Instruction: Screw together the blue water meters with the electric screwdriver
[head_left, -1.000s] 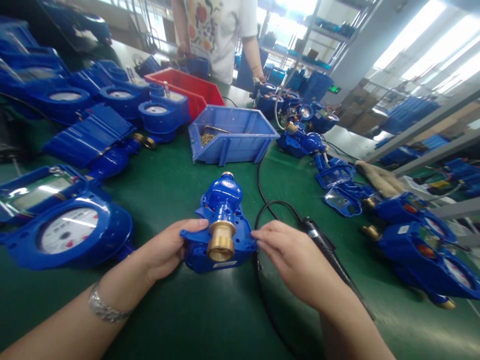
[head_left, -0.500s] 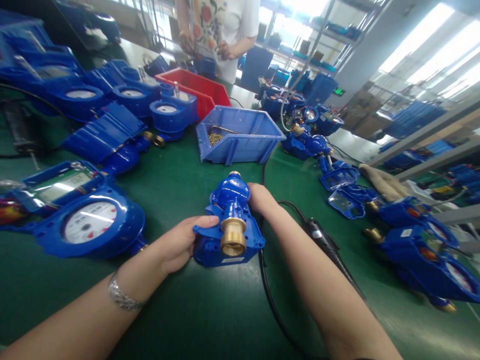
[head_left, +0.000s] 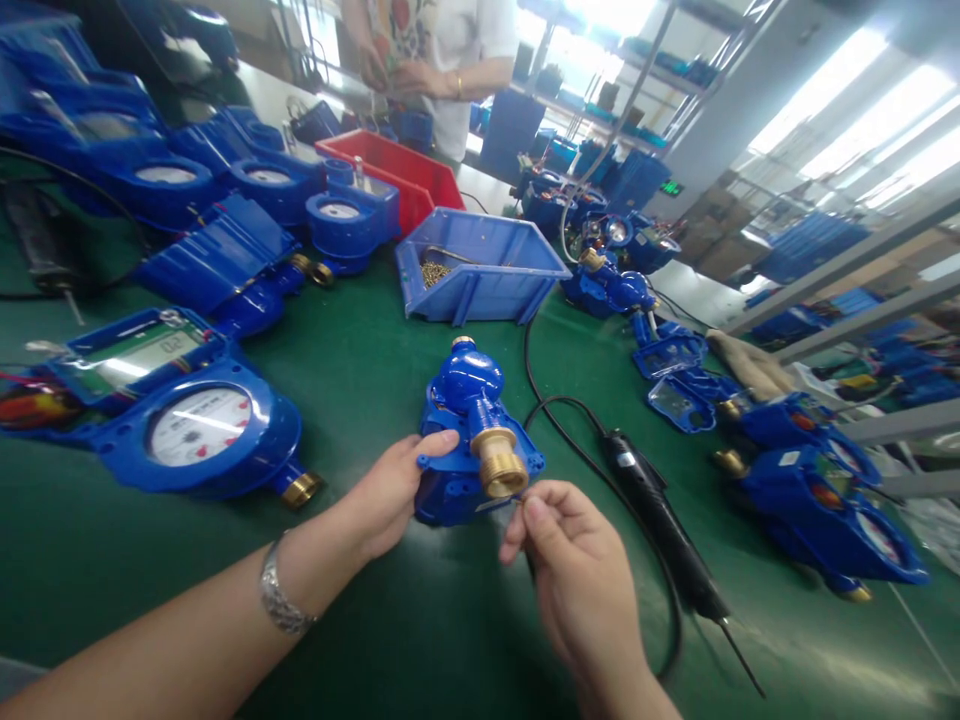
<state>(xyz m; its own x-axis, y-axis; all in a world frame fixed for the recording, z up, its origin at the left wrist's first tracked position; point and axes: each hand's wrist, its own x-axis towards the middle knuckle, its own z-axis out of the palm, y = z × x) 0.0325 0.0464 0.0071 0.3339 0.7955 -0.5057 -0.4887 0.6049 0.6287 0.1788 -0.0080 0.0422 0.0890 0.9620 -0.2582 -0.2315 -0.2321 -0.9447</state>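
Note:
A blue water meter point(head_left: 471, 385) with brass threaded ends lies face down on the green table before me, one brass end toward me. My left hand point(head_left: 390, 490) grips its left side, thumb on top of the blue housing. Close to the near brass end, at the meter's right front corner, my right hand point(head_left: 574, 560) is closed in a pinch of thumb and index finger. Whatever is between those fingertips is too small to make out. A black electric screwdriver point(head_left: 660, 520) lies on the table to the right of my right hand, its bit pointing toward me.
Beyond the meter stands a blue bin point(head_left: 487, 285) with small brass screws, a red bin point(head_left: 397, 170) behind it. An opened meter point(head_left: 199, 425) with a display lies at left. More meters point(head_left: 817, 500) line the right side. A black cable point(head_left: 536, 370) crosses the table. A co-worker point(head_left: 435, 70) stands opposite.
My right hand has come from the meter's far right side to its near right corner, fingers now pinched. The meter has turned slightly, its near brass end swinging right. My left hand keeps its hold.

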